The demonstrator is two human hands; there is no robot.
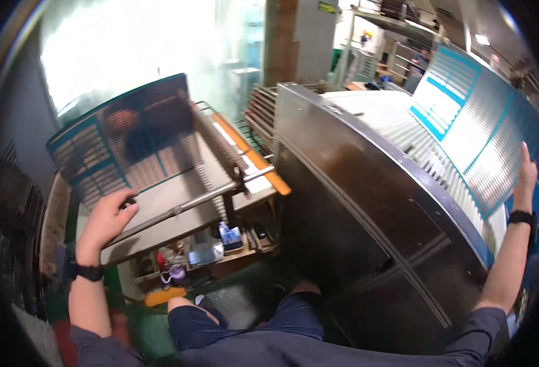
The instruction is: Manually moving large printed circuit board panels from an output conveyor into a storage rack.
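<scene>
At the right, my right hand (525, 174) is at the near edge of a thin, see-through sheet (486, 122) with teal borders and rows of fine pattern. Its fingers point up along that edge, and the sheet tilts above a white ribbed bed (413, 125). My left hand (106, 221) has its fingers curled round a small dark thing beside the near end of a metal bar (181, 210); what it is I cannot make out. Behind that hand, a similar teal-patterned panel (138, 137) stands tilted over a pale tabletop (175, 183).
A large dark metal cabinet (349, 202) stands between the two work areas. Below the tabletop, a shelf (233, 260) holds several small items, among them a purple one (175, 273). An orange strip (254, 156) edges the table's right side. Another person (419, 64) is far back.
</scene>
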